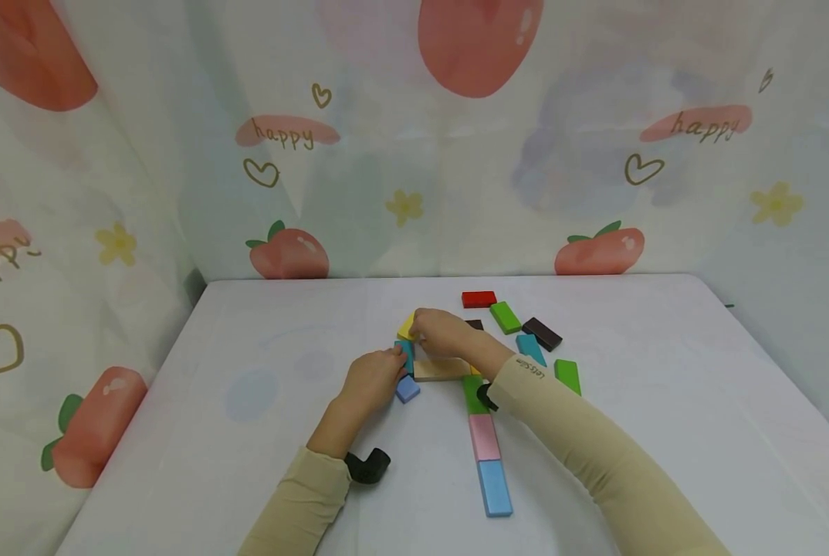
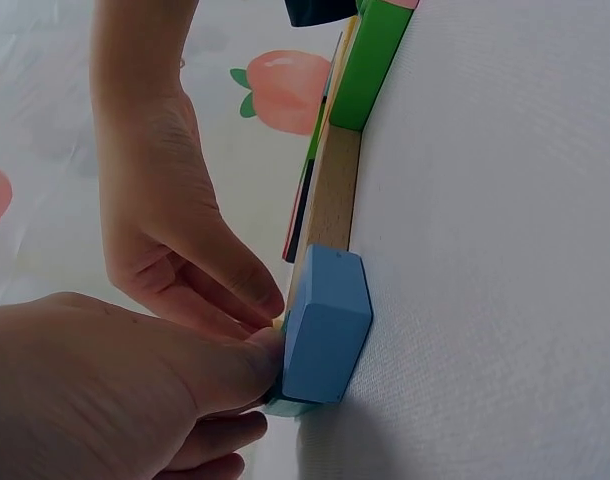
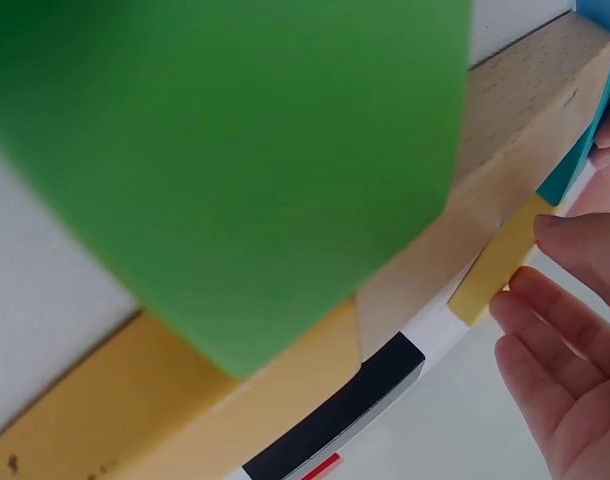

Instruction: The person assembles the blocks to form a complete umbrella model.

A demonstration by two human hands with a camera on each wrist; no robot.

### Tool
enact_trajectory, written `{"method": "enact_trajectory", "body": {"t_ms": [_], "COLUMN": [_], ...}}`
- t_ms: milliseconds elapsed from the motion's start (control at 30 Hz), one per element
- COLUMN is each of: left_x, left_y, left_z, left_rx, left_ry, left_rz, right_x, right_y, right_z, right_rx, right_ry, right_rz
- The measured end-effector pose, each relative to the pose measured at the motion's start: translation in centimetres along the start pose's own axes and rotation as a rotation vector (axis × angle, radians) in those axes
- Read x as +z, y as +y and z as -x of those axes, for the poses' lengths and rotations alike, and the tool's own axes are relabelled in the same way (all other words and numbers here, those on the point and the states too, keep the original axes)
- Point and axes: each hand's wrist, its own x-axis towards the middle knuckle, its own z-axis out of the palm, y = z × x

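Observation:
My left hand (image 1: 371, 380) pinches a teal block (image 1: 407, 357) between thumb and fingers; in the left wrist view that block is mostly hidden behind a small blue block (image 2: 330, 325). Just beyond, my right hand (image 1: 445, 333) pinches a yellow block (image 3: 500, 262), which lies end to end with the teal one in the right wrist view. A plain wooden plank (image 1: 441, 370) lies flat beside them. From its right end a green block (image 1: 475, 395), a pink block (image 1: 485, 438) and a light blue block (image 1: 494, 489) run in a line toward me.
Loose blocks lie beyond and right of my right hand: a red block (image 1: 479, 299), a green block (image 1: 505, 317), a black block (image 1: 543, 333), a teal block (image 1: 531, 349) and another green block (image 1: 567, 376). A printed cloth (image 1: 442, 232) hangs behind the white table (image 1: 248, 479).

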Motion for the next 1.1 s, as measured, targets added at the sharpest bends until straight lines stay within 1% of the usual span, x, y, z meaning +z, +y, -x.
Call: {"method": "enact_trajectory", "body": {"t_ms": [200,300,400,500,633,867,1100], "left_x": [-0.1,-0.1,-0.2,-0.3,-0.4,-0.6,-0.8], "left_y": [0.1,0.2,0.1,0.1,0.1,0.3,0.4], "left_z": [0.0,-0.1,-0.2,-0.3,-0.4,-1.7,-3.1], "left_rx": [0.011,0.011,0.008,0.005,0.002,-0.024,-0.062], "left_ry": [0.009,0.007,0.007,0.027,0.040,0.030,-0.035], "left_rz": [-0.004,0.007,0.037,0.086,0.126,0.129,0.120], "right_x": [0.0,-0.1,-0.6,-1.2,-1.8,-2.0,-1.7], "right_y": [0.0,0.2,0.5,1.1,2.0,3.1,4.5], "right_z": [0.2,0.2,0.4,0.7,1.1,2.1,3.1], "right_rx": [0.004,-0.013,-0.032,-0.043,-0.013,0.041,0.106], "right_ry": [0.002,0.012,0.036,0.072,0.091,0.065,0.029], "right_rz": [-0.012,0.000,0.012,0.002,-0.015,-0.036,-0.018]}}
